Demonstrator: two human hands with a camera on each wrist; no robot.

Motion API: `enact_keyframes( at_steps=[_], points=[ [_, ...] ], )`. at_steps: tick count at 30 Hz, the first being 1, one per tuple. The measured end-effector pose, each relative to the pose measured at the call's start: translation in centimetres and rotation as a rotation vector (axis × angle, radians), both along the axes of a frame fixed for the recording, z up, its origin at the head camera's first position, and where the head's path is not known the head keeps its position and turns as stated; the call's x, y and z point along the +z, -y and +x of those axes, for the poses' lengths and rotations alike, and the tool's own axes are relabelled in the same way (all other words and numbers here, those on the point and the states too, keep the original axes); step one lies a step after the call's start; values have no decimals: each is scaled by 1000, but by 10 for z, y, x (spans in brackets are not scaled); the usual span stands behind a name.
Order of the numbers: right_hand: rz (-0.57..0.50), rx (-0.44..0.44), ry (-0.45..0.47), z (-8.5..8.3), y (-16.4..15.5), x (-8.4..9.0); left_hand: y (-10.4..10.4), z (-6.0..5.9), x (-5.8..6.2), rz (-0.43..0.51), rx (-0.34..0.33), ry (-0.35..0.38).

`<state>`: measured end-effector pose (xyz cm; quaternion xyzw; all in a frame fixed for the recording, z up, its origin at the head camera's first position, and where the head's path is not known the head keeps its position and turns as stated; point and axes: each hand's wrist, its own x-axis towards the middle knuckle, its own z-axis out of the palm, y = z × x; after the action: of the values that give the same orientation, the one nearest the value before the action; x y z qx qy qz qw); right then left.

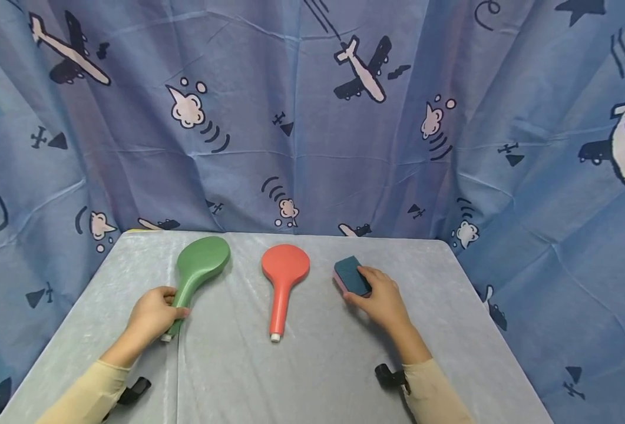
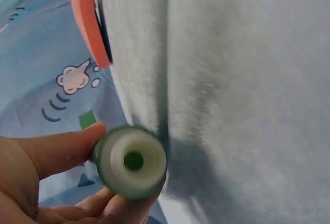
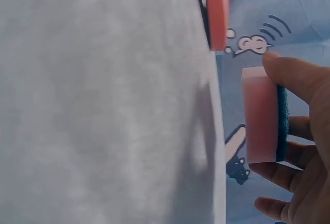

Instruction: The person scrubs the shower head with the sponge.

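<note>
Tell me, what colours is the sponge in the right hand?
The sponge is pink with a dark teal scouring layer, clearest in the right wrist view.

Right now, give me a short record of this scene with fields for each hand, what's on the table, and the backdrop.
Left hand: left hand curls round the handle of the green shower head.
Right hand: right hand pinches the sponge, pink with a dark teal scouring side.
Between them: red shower head, untouched, flat, handle toward the person.
Surface: table under a grey cloth.
Backdrop: blue curtain printed with aeroplanes.
</note>
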<state>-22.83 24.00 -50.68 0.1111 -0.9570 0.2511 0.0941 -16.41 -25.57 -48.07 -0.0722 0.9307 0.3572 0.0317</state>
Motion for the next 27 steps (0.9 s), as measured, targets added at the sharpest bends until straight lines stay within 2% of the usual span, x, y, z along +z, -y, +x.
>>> enact_keyframes(
  at_steps=[6,12,14,22,27],
  points=[
    [-58,2,-39,4,-3,12,-12,3,13,11,-6,-42],
    [-100,11,-75,7,-2,23,-30,4,14,239,-35,50],
    [-108,26,-102,7,-1,26,-36,6,13,296,-35,57],
    [-134,89,-140,14,12,35,-52,13,14,349,-63,5],
    [-163,128,-196,19,25,46,-64,13,21,358,-48,-28]
  ],
)
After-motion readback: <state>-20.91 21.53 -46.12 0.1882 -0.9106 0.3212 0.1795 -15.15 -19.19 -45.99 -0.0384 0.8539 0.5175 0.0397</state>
